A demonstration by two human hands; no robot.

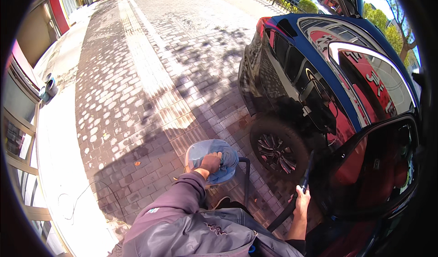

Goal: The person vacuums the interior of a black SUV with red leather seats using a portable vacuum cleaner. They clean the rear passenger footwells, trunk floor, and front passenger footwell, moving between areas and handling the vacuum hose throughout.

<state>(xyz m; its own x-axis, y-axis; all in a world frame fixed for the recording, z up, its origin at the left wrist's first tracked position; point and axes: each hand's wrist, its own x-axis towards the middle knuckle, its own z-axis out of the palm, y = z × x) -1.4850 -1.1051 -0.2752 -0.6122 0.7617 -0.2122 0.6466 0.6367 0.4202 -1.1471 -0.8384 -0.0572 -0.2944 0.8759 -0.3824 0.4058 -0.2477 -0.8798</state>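
My left hand (210, 163) is curled at the edge of a crumpled blue cloth (228, 161). The cloth lies on the rounded lid of what looks like a canister vacuum cleaner (197, 150). From the canister's right side a dark flexible hose (246, 180) bends down towards my body. In my right hand (301, 201) is the hose's dark wand (305, 178), its narrow tip pointing up beside the car's wheel (279, 149) and the open door (373, 168).
A dark car (291, 62) stands on my right on the brick pavement (137, 185). Ridged tactile paving (147, 65) runs ahead. Small buckets (50, 87) sit by the shopfront at left. A thin cable (80, 195) trails over the ground.
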